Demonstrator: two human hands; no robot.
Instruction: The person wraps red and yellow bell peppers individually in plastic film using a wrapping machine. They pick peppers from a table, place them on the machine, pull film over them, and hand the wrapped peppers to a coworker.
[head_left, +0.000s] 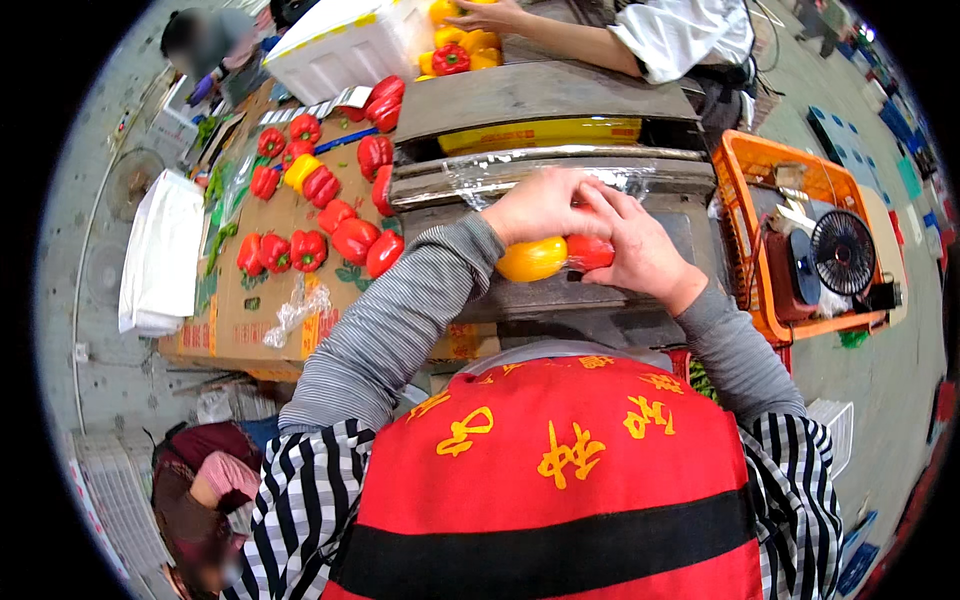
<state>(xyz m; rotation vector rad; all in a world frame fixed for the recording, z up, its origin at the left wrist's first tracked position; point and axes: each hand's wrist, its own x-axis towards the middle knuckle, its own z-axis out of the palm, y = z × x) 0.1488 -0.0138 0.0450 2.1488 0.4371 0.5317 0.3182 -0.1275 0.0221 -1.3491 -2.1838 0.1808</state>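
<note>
A yellow bell pepper (532, 260) and a red bell pepper (590, 253) lie side by side on the dark worktop of a film-wrapping stand, with clear film glinting on them. My right hand (641, 244) grips the red pepper from its right side. Above the pair, my left hand (551, 204) has curled fingers that meet the right hand's fingertips; what they hold is hidden. Behind my hands, clear plastic film (469, 176) stretches across the stand's bar. A yellow box (540, 135) sits in the slot under the stand's grey top plate (540, 97).
Several red peppers (355, 240) lie on the cardboard (292, 202) at left, beside crumpled film (296, 313). An orange crate (761, 247) holding a small black fan (841, 251) stands at right. Beyond the stand, another person's arm (574, 41) reaches over peppers near a white foam box (345, 56).
</note>
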